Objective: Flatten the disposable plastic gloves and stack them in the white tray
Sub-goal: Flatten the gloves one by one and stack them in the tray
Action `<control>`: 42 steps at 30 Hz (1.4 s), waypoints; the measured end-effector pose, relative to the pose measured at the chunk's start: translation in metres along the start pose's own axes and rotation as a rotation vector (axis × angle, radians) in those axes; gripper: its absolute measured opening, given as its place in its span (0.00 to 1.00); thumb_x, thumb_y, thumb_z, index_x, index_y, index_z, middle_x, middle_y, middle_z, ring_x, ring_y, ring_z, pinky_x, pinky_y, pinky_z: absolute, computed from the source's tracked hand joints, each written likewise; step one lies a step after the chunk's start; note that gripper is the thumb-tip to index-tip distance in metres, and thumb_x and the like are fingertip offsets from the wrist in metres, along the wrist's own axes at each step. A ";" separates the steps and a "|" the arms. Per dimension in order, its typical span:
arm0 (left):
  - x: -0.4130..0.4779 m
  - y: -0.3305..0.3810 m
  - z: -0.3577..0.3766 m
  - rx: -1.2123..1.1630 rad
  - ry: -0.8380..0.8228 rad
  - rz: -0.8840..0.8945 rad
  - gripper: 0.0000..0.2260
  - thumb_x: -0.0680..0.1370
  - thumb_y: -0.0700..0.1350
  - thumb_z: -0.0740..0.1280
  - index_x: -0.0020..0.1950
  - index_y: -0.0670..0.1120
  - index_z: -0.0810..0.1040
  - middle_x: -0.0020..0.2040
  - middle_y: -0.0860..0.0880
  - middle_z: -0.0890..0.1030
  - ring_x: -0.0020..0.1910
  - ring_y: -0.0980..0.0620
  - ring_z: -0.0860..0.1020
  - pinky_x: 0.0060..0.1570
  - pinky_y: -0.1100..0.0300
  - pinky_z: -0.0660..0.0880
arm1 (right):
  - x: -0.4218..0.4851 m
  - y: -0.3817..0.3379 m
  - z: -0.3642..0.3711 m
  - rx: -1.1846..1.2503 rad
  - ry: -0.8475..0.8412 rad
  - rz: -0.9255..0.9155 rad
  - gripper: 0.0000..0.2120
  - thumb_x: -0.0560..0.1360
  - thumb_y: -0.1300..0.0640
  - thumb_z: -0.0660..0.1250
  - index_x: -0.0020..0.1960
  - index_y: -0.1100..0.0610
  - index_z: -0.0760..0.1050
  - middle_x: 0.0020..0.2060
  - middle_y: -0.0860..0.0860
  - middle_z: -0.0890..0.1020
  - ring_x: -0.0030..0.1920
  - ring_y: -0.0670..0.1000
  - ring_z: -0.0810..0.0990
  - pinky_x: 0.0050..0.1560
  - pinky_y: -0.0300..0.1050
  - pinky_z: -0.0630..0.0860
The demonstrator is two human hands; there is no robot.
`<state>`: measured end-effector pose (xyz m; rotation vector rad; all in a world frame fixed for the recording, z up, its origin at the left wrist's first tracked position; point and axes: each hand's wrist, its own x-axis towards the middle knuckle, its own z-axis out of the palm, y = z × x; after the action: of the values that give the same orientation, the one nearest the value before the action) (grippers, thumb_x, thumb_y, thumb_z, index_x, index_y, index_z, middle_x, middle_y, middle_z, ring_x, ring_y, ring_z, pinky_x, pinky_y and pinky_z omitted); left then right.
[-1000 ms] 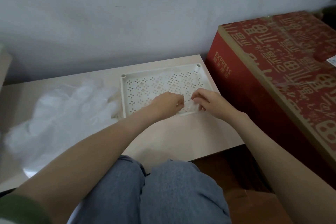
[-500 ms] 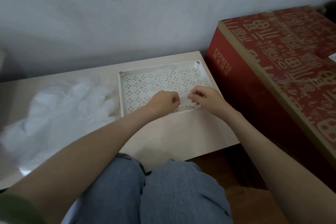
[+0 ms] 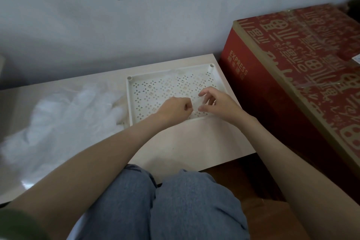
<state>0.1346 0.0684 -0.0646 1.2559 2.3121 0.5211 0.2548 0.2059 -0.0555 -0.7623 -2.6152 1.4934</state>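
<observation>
Left hand rests over the near edge of the perforated white plastic tray, fingers curled tight; whether it grips any film cannot be told. Right hand sits beside it, fingers loosely spread and holding nothing visible. A heap of clear disposable plastic gloves lies on the pale wooden table, just left of the tray.

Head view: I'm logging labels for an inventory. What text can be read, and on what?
"EXPRESS": gold letters on the side of the big red cardboard box.
Small gold characters beside it: too blurred to read.
Gold ornamental characters on its top: not legible.
White label at the right edge: cut off, unreadable.
White perforated plastic tray: no text.
</observation>
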 end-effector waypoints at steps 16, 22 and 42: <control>0.000 0.002 0.001 0.078 -0.006 0.029 0.09 0.80 0.45 0.58 0.50 0.47 0.77 0.40 0.57 0.75 0.43 0.53 0.74 0.43 0.61 0.68 | 0.001 0.007 -0.001 0.114 0.124 0.022 0.10 0.79 0.59 0.62 0.42 0.57 0.78 0.36 0.50 0.80 0.37 0.43 0.75 0.43 0.40 0.72; 0.001 0.000 0.002 0.059 -0.005 -0.005 0.09 0.79 0.48 0.58 0.49 0.49 0.76 0.46 0.53 0.81 0.45 0.51 0.76 0.47 0.59 0.71 | 0.000 0.003 -0.001 0.166 0.061 0.018 0.05 0.75 0.59 0.70 0.50 0.54 0.77 0.39 0.46 0.78 0.37 0.41 0.73 0.41 0.30 0.71; 0.000 0.000 -0.005 -0.002 -0.083 -0.041 0.08 0.79 0.50 0.60 0.50 0.49 0.77 0.47 0.53 0.81 0.47 0.52 0.77 0.47 0.59 0.71 | 0.003 0.005 0.000 0.305 0.153 -0.029 0.06 0.76 0.63 0.67 0.41 0.56 0.77 0.37 0.47 0.79 0.36 0.39 0.73 0.39 0.30 0.70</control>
<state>0.1319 0.0678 -0.0602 1.2042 2.2629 0.4485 0.2539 0.2091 -0.0608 -0.7674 -2.2107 1.6965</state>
